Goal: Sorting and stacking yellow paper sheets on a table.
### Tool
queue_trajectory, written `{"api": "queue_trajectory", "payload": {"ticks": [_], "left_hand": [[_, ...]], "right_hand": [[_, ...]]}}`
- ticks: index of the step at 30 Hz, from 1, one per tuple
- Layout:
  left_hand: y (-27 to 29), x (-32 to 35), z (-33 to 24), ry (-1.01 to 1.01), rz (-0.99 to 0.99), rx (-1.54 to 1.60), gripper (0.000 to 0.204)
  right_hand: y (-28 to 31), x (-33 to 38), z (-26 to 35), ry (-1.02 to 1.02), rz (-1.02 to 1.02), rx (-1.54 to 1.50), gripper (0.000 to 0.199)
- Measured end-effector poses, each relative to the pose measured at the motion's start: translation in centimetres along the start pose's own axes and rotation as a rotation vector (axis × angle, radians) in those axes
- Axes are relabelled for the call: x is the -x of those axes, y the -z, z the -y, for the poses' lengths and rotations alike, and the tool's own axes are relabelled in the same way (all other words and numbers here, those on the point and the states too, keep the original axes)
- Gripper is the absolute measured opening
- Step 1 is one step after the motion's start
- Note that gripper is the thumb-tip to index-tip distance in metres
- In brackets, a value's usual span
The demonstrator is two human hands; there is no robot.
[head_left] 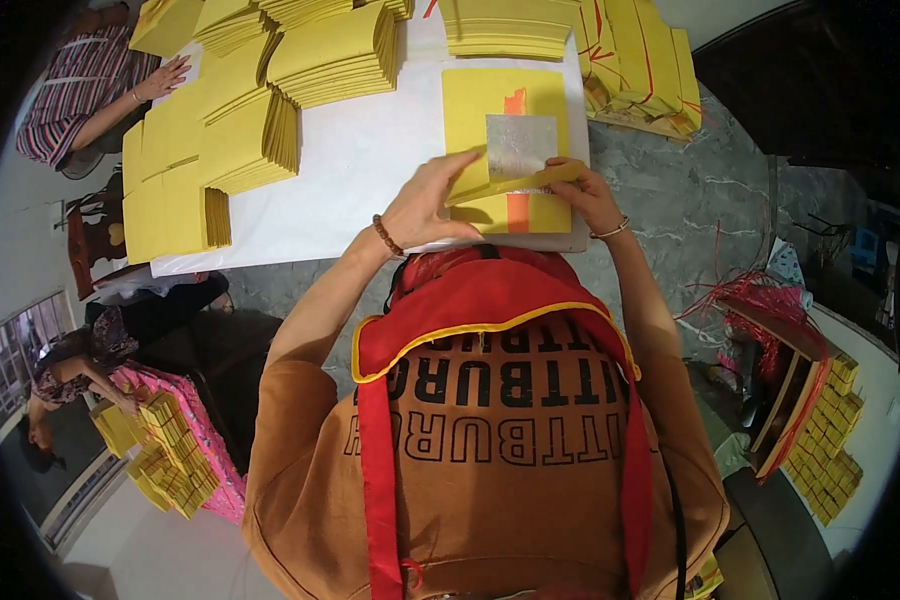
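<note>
On the white table in front of me lies a yellow paper sheet (pixel 460 110) with a silver foil square (pixel 510 135) and an orange-red strip (pixel 516 205) on it. Its near edge appears lifted into a narrow raised band running between my hands. My right hand (pixel 592 200) pinches the right end of this band, fingers closed on the paper. At the sheet's left edge, my left hand (pixel 428 205) has thumb and fingers spread apart, touching or close to the band's left end. Whether several sheets lie beneath cannot be made out.
Fanned yellow paper stacks (pixel 335 55) cover the table's left and far side. Red-tied yellow bundles (pixel 635 65) stand beyond its right edge. A person in a striped top (pixel 85 90) rests a hand by the stacks; another handles bundles on a pink-covered table (pixel 195 420).
</note>
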State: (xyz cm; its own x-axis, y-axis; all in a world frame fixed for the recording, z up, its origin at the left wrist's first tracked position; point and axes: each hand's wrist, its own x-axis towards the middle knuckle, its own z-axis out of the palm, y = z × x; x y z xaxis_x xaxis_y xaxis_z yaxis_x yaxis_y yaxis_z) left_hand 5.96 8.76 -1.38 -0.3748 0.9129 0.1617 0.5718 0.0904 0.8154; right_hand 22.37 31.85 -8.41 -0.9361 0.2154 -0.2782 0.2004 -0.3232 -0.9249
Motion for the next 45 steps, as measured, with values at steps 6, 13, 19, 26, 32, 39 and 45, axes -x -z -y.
{"api": "queue_trajectory", "payload": {"ticks": [6, 13, 19, 26, 32, 39, 45], "left_hand": [[-1.0, -0.4, 4.3, -0.248, -0.101, -0.369, 0.040], [-0.4, 1.9, 1.4, -0.367, -0.065, -0.462, 0.036], [-1.6, 3.1, 1.5, -0.093, -0.085, -0.187, 0.023], [-2.1, -0.2, 1.1, 0.439, -0.189, 0.041, 0.024], [-3.0, -0.7, 3.2, 0.668, -0.201, 0.161, 0.025], [-3.9, -0.9, 4.1, 0.689, -0.314, 0.444, 0.029], [-3.4, -1.4, 3.6, 0.700, -0.291, 0.429, 0.044]], "right_hand": [[-0.4, -0.5, 1.5, 0.442, 0.047, 0.414, 0.030], [-2.2, 2.6, 2.7, 0.733, -0.104, 1.181, 0.030], [-2.3, 3.8, 2.5, 0.564, 0.072, 1.058, 0.022], [-2.9, 1.5, 2.1, 0.110, -0.176, 0.513, 0.027], [-4.4, 0.3, 2.3, 0.138, -0.372, 0.293, 0.045], [-3.9, -0.5, 1.7, 0.113, -0.386, 0.389, 0.053], [-3.6, -0.8, 1.1, 0.076, -0.413, 0.429, 0.053]]}}
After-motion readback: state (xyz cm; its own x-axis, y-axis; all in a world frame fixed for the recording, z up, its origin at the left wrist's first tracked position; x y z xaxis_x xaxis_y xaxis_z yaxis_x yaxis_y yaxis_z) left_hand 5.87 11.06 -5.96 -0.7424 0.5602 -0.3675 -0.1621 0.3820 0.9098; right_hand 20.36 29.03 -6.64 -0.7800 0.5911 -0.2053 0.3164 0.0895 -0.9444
